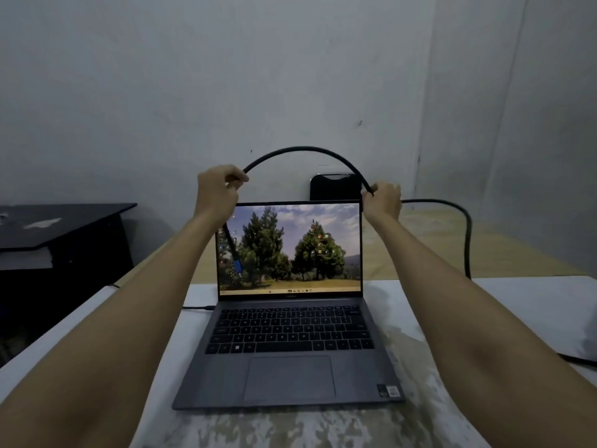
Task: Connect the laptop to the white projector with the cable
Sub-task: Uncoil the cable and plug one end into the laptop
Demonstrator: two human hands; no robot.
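An open grey laptop (288, 344) sits on the white table (517, 305), its screen showing trees. A thick black cable (307, 149) arches above the screen between my hands. My left hand (218, 189) grips it at the left. From there the cable's end hangs down in front of the screen, ending in a blue plug (238, 266). My right hand (381, 200) grips the cable at the right. Past that hand the cable loops right and drops behind my right forearm. No white projector is in view.
A thin black cord (197, 307) is plugged into the laptop's left side. A dark phone-like object (334, 187) leans on the wall behind the screen. A black desk (61, 231) stands at the left. More black cable (578, 360) lies at the table's right edge.
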